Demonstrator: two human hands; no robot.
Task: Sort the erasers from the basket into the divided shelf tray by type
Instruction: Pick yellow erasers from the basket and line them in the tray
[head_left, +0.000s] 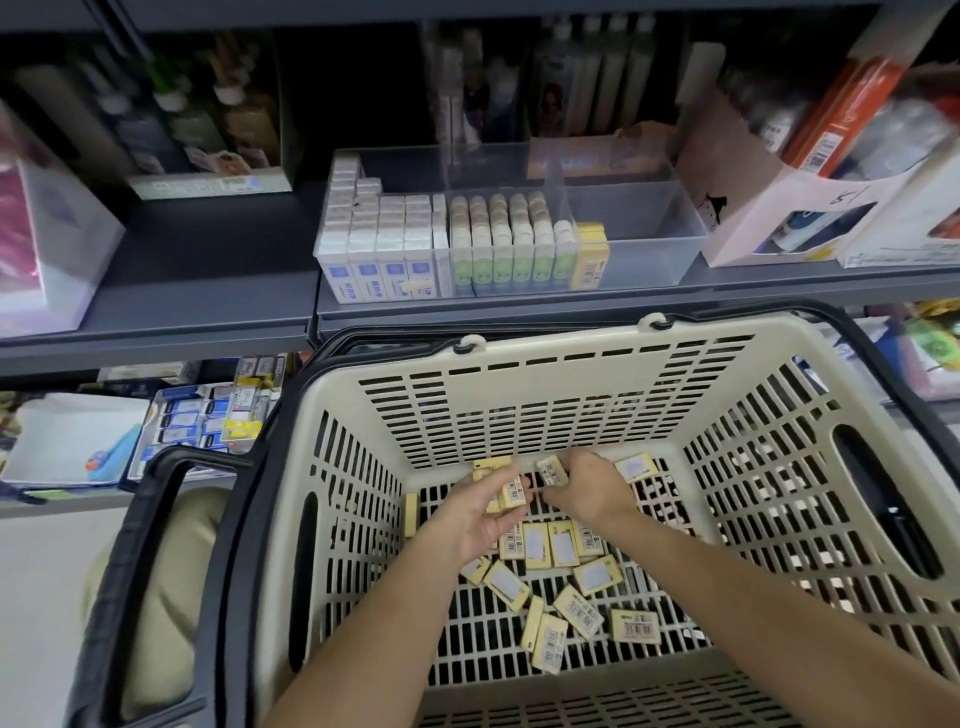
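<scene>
Both hands are down in the basket (519, 364); the left hand (483, 514) lies palm up with fingers curled round a small stack (511, 493) of yellow erasers, and the right hand (587, 483) pinches one eraser (551, 470) just beside that stack, fingers bent round it. More yellow erasers (561, 543) lie scattered on the basket floor, some flat, some on edge; one leans by the left wall.

The likeliest slip, I judge, is the stack; it is held loosely between thumb and fingertips, and adding another piece or lifting over the rim could fan it out and drop pieces back; the floor is slotted, but the erasers look wider than the slots, so they would probably stay in. A second risk is mis-sorting; in the tray (649, 260) the yellow row (589, 254) stands just beside the green erasers (511, 244), with the white erasers (374, 249) further left, and a careless hand could knock the upright green ones or set yellow pieces on the wrong side of the divider. Whether all loose pieces are one type is hard to tell; some labels are blurred.

Room is fair; the basket is wide and open above, its far rim sits below the shelf (208, 291) edge, and the black handle (150, 519) lies folded out to the left, clear of the path. The tray's right part is open, with a low front wall to clear; the boxes to its right stand close.
</scene>
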